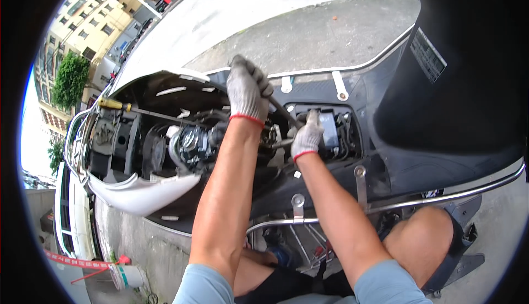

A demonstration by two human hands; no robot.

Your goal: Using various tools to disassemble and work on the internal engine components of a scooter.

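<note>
My left hand (247,89), in a grey knit work glove with a red cuff, is closed high above the middle of an opened scooter body. A dark rod (282,109) slants from it down toward my right hand (309,135), which wears a matching glove. That hand is closed around the lower end of the rod, beside an open floorboard compartment. A short metallic bar (282,144) sticks out to its left; whether it joins the rod is hidden. The engine (193,140) lies exposed left of my forearms. Right of my right hand, a battery-like block (329,130) sits in the compartment.
A long screwdriver with a yellow handle (113,104) lies across the open body. White side panels (144,194) flank the engine bay. A metal rail (386,206) runs along the near edge, with red-handled tools (321,250) below. A dark seat-like part (446,95) rises at right.
</note>
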